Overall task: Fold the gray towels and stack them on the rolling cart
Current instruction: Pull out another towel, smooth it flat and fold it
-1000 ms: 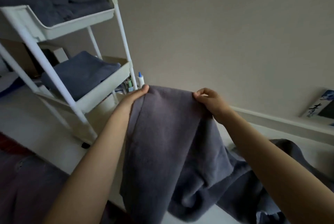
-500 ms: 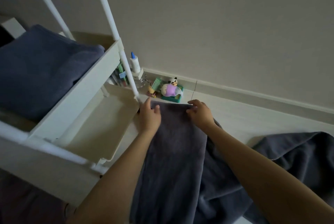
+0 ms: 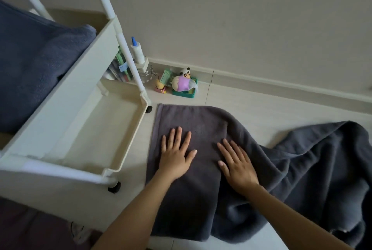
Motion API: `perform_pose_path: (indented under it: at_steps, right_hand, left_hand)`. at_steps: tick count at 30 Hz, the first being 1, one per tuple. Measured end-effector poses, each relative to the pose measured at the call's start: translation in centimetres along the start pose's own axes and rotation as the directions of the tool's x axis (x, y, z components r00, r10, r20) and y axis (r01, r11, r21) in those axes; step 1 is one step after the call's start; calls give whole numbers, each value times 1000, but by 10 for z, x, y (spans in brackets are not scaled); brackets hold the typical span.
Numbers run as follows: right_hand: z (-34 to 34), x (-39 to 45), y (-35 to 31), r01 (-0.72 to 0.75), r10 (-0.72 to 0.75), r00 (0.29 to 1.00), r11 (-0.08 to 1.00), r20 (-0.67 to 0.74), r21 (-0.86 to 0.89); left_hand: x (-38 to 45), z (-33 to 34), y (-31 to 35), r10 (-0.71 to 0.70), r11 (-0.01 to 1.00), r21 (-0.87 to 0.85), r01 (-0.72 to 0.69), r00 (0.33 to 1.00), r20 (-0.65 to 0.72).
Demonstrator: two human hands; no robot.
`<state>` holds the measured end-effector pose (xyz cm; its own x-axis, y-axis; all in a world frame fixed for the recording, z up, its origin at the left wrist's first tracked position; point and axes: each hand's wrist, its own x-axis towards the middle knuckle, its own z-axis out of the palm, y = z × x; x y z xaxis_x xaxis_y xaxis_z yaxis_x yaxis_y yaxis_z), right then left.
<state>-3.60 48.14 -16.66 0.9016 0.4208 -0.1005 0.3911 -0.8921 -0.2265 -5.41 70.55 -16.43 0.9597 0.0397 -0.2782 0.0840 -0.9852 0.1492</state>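
Note:
A gray towel (image 3: 197, 124) lies partly folded on the pale floor, its left part flat and its right part (image 3: 314, 171) bunched in loose folds. My left hand (image 3: 176, 154) presses flat on the flat part with fingers spread. My right hand (image 3: 236, 164) lies flat beside it, fingers straight, near the inner fold edge. The white rolling cart (image 3: 84, 96) stands to the left. A folded blue-gray towel (image 3: 34, 64) lies on its middle shelf, and the bottom tray (image 3: 104, 128) holds nothing.
Small toys and a green tray (image 3: 184, 86) sit against the baseboard beyond the towel, next to a glue bottle (image 3: 137, 53) and a glass jar. Cart wheels (image 3: 114, 187) rest on the floor by the towel's left edge. Dark fabric lies at the bottom left.
The towel went from being held up by its top edge to lying on the floor. Both hands let go of the edge and now press flat on it; the view tilted down.

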Motion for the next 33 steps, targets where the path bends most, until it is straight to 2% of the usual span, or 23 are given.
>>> perform_pose_path:
  at_steps: [3, 6, 8, 10, 13, 17, 20, 22, 27, 31, 33]
  right_hand:
    - [-6, -4, 15, -52, 53, 995, 999, 89, -16]
    - [-12, -16, 13, -13, 13, 997, 1000, 75, -1]
    - [-9, -32, 0, 51, -51, 999, 999, 18, -8]
    - [-1, -51, -9, 95, -94, 995, 994, 11, -54]
    - [9, -71, -7, 78, -73, 996, 991, 45, -109]
    - [8, -73, 0, 110, -98, 990, 986, 99, -122]
    - [-3, -74, -5, 59, -50, 991, 996, 121, -71]
    - [-5, -79, -4, 30, -17, 991, 995, 132, -95]
    - [-5, -94, 19, -33, 50, 982, 995, 184, -95]
    - [-8, -93, 27, 36, -36, 995, 999, 89, 6]
    - [-18, -101, 29, 27, -29, 999, 998, 35, 53]
  left_hand:
    - [5, -6, -21, 29, 998, 63, -29, 1000, 5]
    - [4, -17, -25, 8, 997, 71, -9, 1000, 17]
    - [-8, -17, -10, 43, 999, 14, -42, 999, -25]
    - [-29, -2, 3, 81, 996, -26, -81, 997, 4]
    - [-47, 17, -2, 111, 992, 69, -107, 992, -57]
    - [-43, 10, -17, 141, 984, 106, -142, 990, 23]
    - [-42, 2, -8, 141, 987, 69, -144, 989, 44]
    - [-49, 3, 0, 157, 987, 39, -159, 987, 40]
    - [-61, 12, -5, 165, 974, 143, -178, 982, 92]
    - [-60, 0, 12, 127, 986, 96, -138, 985, 114]
    - [-58, -5, 33, 164, 983, 64, -171, 981, 103]
